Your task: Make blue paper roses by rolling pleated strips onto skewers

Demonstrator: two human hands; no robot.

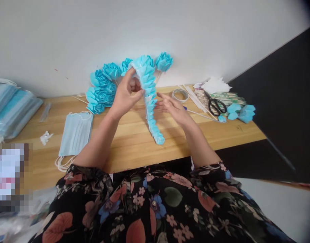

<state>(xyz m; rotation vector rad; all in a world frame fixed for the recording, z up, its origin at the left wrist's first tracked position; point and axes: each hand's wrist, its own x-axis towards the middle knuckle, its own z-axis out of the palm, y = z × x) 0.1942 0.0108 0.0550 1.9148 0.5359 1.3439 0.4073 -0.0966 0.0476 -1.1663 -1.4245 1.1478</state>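
A long strip of overlapping blue petals (150, 92), with a whitish band along its edge, hangs in front of me and curves down toward the table. My left hand (128, 92) grips its upper part, thumb and fingers closed around the edge. Beside the middle of the strip is my right hand (173, 107), its fingers stretched out and loosely apart. Whether those fingertips touch the petals I cannot tell. Behind my left hand stand several finished blue flowers (111, 71), and one more blue flower (164, 61) on a stick leans at the wall.
A roll of tape (180, 96), black-handled scissors (217, 107), wrapped sticks (233, 98) and loose blue petals (246, 113) lie to the right. On the left are face masks (76, 133), a bagged stack of masks (13, 108) and a white scrap (46, 137). The wooden table (134, 158) meets a wall.
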